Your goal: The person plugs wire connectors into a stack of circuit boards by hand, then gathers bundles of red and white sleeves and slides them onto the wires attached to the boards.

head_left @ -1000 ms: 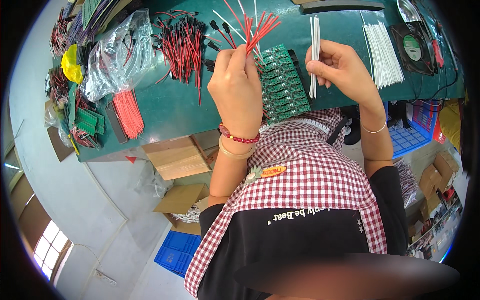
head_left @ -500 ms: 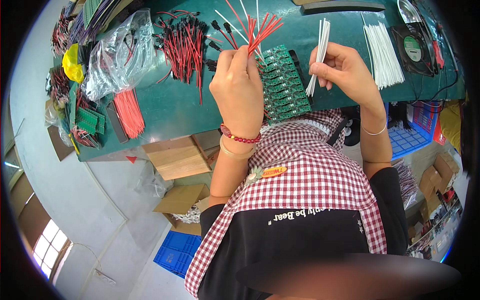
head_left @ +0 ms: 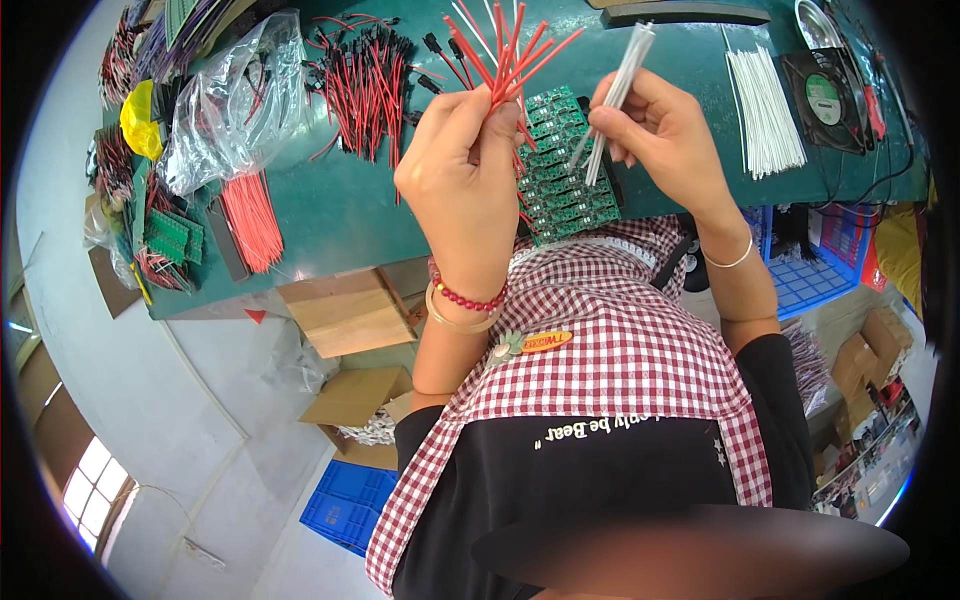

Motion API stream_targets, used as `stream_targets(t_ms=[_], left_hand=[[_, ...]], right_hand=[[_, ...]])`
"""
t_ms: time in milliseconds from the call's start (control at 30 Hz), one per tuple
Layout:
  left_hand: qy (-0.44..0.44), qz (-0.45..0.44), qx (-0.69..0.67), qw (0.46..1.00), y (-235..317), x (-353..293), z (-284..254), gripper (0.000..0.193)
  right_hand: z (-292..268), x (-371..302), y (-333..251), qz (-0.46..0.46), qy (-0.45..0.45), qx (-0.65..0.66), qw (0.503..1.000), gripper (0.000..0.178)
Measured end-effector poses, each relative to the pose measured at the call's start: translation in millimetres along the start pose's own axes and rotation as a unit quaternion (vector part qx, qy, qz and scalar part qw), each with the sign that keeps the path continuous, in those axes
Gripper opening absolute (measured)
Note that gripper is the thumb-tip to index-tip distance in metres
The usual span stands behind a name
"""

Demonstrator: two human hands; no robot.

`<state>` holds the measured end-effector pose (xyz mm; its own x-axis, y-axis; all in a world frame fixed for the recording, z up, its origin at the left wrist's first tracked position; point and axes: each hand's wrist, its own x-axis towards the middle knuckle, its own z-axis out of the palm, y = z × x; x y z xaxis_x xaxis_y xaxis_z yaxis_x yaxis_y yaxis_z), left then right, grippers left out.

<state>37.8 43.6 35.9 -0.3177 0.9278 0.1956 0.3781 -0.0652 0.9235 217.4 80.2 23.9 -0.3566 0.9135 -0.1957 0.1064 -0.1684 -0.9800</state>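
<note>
My left hand (head_left: 462, 175) is closed around a bundle of red wires (head_left: 512, 65), whose upper ends fan out above the fingers with a few white ones behind. In my right hand (head_left: 658, 130) a bundle of thin white wires (head_left: 630, 62) is pinched between thumb and fingers, tilted with its top to the right. Below and between the hands lies a panel of green circuit boards (head_left: 570, 190) on the table, partly covered by the left hand and the wires. Where the lower ends of the red wires run is partly hidden.
On the green table (head_left: 330, 225) lie red wires with black connectors (head_left: 365, 90), a clear plastic bag (head_left: 240, 105), loose red wires (head_left: 252, 225) and white wires (head_left: 766, 110). A black fan (head_left: 828, 100) stands at right; a dark bar (head_left: 685, 13) lies at the back.
My left hand has shifted slightly left and nearer, still gripping the red wires. My right hand has moved left with the white wires, which now tilt more and look blurred.
</note>
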Motion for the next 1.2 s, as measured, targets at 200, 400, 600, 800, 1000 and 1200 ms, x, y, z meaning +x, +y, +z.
stream_targets(t_ms=[200, 400, 600, 800, 1000, 1200], left_hand=[[0.017, -0.009, -0.070, 0.997, 13.4, -8.8, -5.4, 0.009], [0.023, 0.077, 0.103, 0.991, 8.8, -16.9, -7.9, 0.014], [0.011, 0.103, 0.148, 0.984, 8.2, -19.4, -4.0, 0.015], [-0.002, 0.105, 0.199, 0.974, 4.2, -17.2, -2.0, 0.014], [-0.024, 0.116, 0.264, 0.957, -2.7, -14.6, 1.6, 0.016], [-0.041, 0.111, 0.262, 0.958, -6.7, -14.5, 5.8, 0.016]], right_hand=[[19.1, 14.2, 10.1, -0.012, 0.025, -0.018, 0.999, 0.013], [22.2, 18.4, 13.6, -0.065, 0.056, -0.092, 0.992, 0.014], [22.9, 17.9, 13.8, -0.091, 0.066, -0.147, 0.983, 0.016], [20.2, 15.6, 6.8, -0.090, 0.056, -0.156, 0.982, 0.015], [20.0, 17.3, 7.7, -0.086, 0.040, -0.175, 0.980, 0.015], [21.2, 19.0, 3.1, 0.015, -0.043, -0.050, 0.998, 0.019]])
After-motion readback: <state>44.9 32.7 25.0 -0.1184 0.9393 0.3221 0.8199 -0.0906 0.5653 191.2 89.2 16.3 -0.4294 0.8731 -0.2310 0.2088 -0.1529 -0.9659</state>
